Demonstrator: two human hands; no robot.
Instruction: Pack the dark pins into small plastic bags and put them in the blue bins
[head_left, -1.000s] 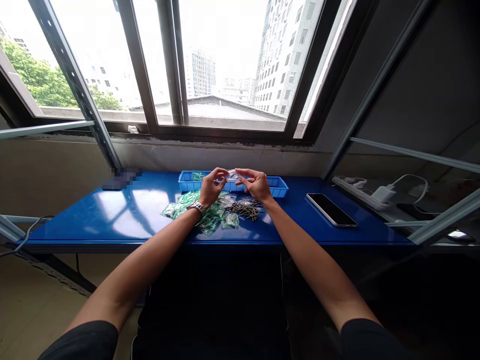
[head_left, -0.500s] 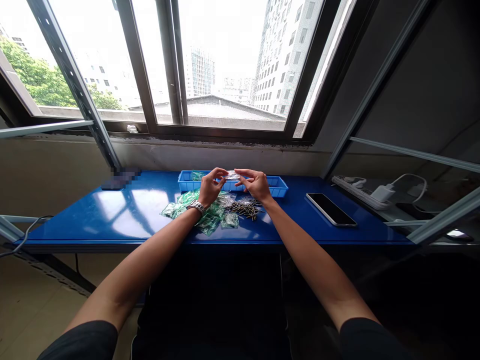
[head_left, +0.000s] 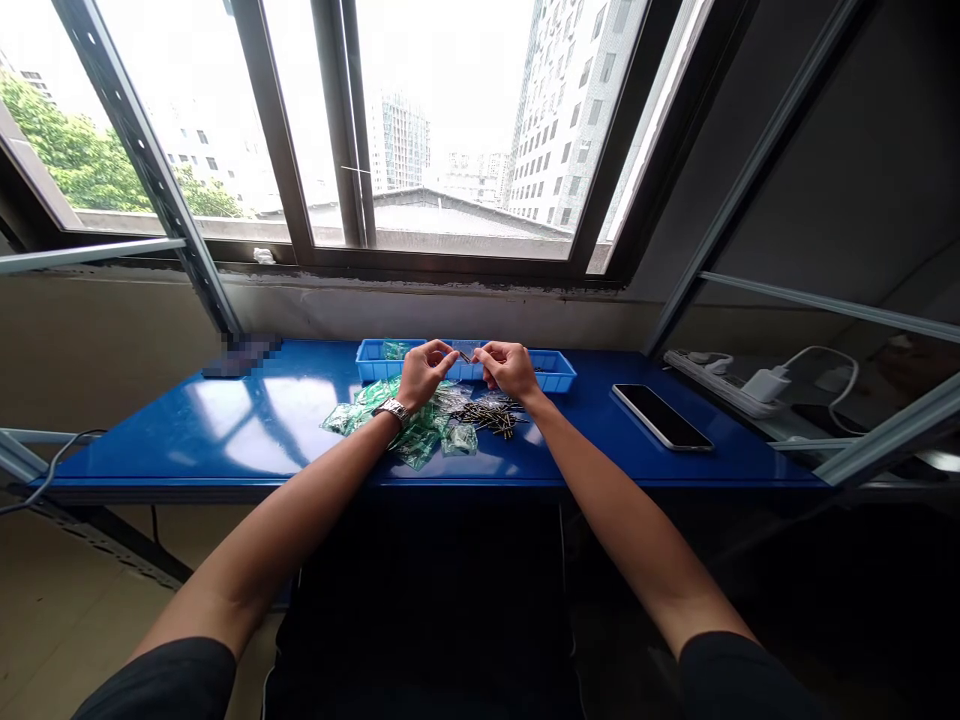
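Above the front of a blue plastic tray [head_left: 558, 378], my two hands meet with fingertips close together. My left hand [head_left: 424, 376], a metal watch on its wrist, is closed in a pinch on a small clear plastic bag [head_left: 466, 347]. My right hand [head_left: 510, 372] pinches the bag's other side. A thin dark piece [head_left: 464, 357], like a screw, shows between the fingertips; whether it lies inside the bag I cannot tell. Below the hands lie a heap of green-tinted plastic packets [head_left: 420, 445] and a pile of dark and brass-coloured screw-like pieces [head_left: 495, 418].
On the right of the blue table [head_left: 187, 440] lies a phone [head_left: 661, 416]. Beyond it, a power strip with a white charger [head_left: 765, 388] sits by the metal rack. A blurred dark object [head_left: 236, 357] rests at the back left. A window stands behind the table.
The clear bag, shiny and stretched between my fingers before, now shows less, and a thin dark piece is visible there. My right fingers have curled in more; both hands stay in place.
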